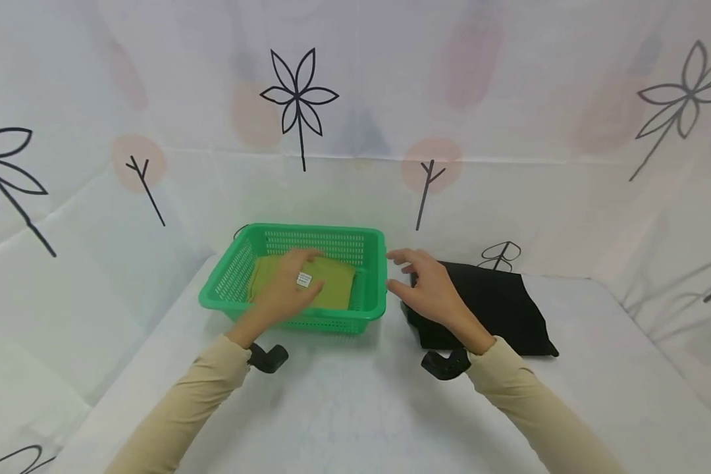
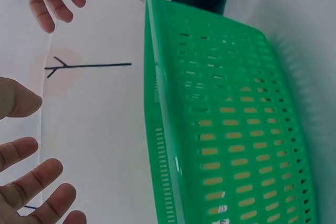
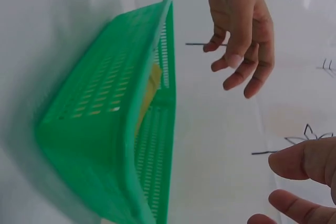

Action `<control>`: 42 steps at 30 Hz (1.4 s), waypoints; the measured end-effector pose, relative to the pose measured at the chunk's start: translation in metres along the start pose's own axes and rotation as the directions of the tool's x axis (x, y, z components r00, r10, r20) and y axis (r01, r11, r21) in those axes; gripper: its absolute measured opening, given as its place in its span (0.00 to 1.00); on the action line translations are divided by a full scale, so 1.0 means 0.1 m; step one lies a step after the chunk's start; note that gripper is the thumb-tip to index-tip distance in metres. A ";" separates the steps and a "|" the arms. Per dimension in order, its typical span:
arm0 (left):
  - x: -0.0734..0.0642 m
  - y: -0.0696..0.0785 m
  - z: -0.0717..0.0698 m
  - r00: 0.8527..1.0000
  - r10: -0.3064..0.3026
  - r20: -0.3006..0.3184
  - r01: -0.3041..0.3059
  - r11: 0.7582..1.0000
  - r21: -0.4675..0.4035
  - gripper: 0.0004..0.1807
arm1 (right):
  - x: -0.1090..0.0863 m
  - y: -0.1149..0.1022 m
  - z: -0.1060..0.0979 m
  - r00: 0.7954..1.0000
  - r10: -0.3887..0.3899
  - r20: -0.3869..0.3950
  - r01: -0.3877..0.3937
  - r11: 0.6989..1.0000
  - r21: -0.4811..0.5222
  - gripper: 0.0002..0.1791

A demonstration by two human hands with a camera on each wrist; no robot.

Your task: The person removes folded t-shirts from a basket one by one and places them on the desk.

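Note:
A green plastic basket with slotted walls stands on the table. Inside it lies a folded olive-yellow cloth with a small white label. My left hand is held over the basket, fingers spread and nothing in its grasp; it hides part of the cloth in the head view. Just right of the basket's rim is my right hand, thumb and fingers apart, also holding nothing. Behind and under it in this view lies a black cloth, flat on the table. Both wrist views show the hands raised above the basket's rim.
The white table has a patterned sheet hanging behind and at both sides, printed with flowers and twigs. Black camera mounts sit on both wrists.

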State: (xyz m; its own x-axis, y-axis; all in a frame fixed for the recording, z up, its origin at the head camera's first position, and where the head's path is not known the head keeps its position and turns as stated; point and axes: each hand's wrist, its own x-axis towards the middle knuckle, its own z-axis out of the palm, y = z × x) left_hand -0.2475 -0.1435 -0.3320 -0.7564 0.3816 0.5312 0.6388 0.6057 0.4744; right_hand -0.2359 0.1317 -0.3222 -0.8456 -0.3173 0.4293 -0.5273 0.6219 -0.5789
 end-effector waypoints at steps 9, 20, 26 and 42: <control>-0.01 -0.14 -0.24 0.993 -0.122 -0.005 0.122 0.991 -0.049 0.23 | 0.18 -0.13 0.12 0.998 0.034 0.050 -0.039 0.993 0.115 0.25; 0.06 -0.30 -0.53 0.981 -0.196 0.002 0.191 0.952 -0.237 0.20 | 0.42 -0.21 0.17 0.971 0.185 0.153 -0.230 0.896 0.380 0.25; 0.13 -0.40 -0.66 0.949 -0.298 0.102 0.315 0.887 -0.337 0.23 | 0.55 -0.19 0.21 0.946 0.244 0.214 -0.324 0.754 0.572 0.25; 0.27 -0.74 -0.75 0.873 -0.449 0.189 0.481 0.728 -0.488 0.25 | 0.76 -0.11 0.53 0.888 0.380 0.260 -0.438 0.524 0.730 0.27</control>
State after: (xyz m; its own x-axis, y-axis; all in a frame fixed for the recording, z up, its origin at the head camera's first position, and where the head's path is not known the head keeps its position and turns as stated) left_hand -0.3048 -0.2309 -0.3000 -0.9741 0.1931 0.1179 0.1704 0.2834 0.9437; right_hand -0.2984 0.0624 -0.3200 -0.9727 -0.2311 -0.0193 0.0335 -0.0576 -0.9978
